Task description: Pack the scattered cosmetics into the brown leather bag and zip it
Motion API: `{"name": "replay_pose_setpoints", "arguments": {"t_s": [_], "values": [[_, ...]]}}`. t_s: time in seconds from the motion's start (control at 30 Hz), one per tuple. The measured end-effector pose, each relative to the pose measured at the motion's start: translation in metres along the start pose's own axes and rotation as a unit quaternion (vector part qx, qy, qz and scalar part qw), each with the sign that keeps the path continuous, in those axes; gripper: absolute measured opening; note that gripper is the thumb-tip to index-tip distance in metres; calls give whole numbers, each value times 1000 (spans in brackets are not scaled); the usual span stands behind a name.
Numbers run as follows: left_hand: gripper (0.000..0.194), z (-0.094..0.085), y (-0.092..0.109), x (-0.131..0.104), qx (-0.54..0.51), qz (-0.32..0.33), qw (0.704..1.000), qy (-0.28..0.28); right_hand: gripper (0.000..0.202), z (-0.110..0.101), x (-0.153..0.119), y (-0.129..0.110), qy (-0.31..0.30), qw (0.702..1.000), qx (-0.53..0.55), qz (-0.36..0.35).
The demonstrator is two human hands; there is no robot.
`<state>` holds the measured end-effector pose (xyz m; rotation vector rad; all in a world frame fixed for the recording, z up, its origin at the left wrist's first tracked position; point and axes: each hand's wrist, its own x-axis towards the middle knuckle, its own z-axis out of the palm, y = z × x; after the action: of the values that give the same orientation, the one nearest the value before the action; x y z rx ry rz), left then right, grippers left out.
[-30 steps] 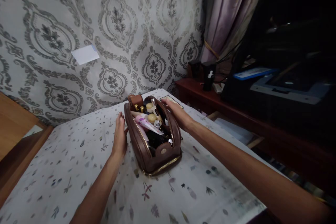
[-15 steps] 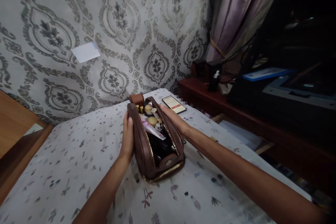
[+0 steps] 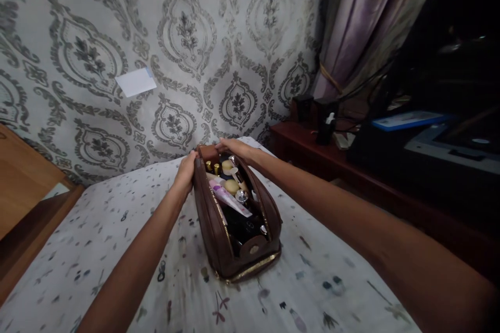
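Observation:
A brown cosmetic bag stands on the patterned sheet, its gold zipper open along the top. Inside it I see a white and purple tube, gold-capped bottles, round beige items, a clear-capped item and a black item. My left hand is closed on the bag's far left corner. My right hand reaches over the far right end, its fingertips at the brown flap; part of its grip is hidden behind the bag.
The patterned sheet lies under the bag, against a papered wall. A white card is on the wall. On the right, a dark red table carries a small dropper bottle and black equipment. Wooden furniture is at left.
Both hands have moved from the bag's sides to its far end. The flap now lies nearer the opening. The phone beyond the bag is now hidden behind my right arm.

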<state>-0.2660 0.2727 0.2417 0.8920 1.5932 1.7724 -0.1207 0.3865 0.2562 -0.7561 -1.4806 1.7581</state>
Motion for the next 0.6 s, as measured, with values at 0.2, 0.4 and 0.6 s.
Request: {"name": "replay_pose_setpoints", "arguments": {"t_s": [0.2, 0.4, 0.6], "values": [[18, 6, 1, 24, -56, -15, 998, -26, 17, 14, 20, -15, 23, 999, 17, 29], [34, 7, 0, 19, -97, 53, 994, -23, 26, 11, 14, -12, 37, 996, 85, 2], [34, 7, 2, 13, -110, 87, 989, -36, 25, 9, 12, -10, 39, 992, 119, -30]]}}
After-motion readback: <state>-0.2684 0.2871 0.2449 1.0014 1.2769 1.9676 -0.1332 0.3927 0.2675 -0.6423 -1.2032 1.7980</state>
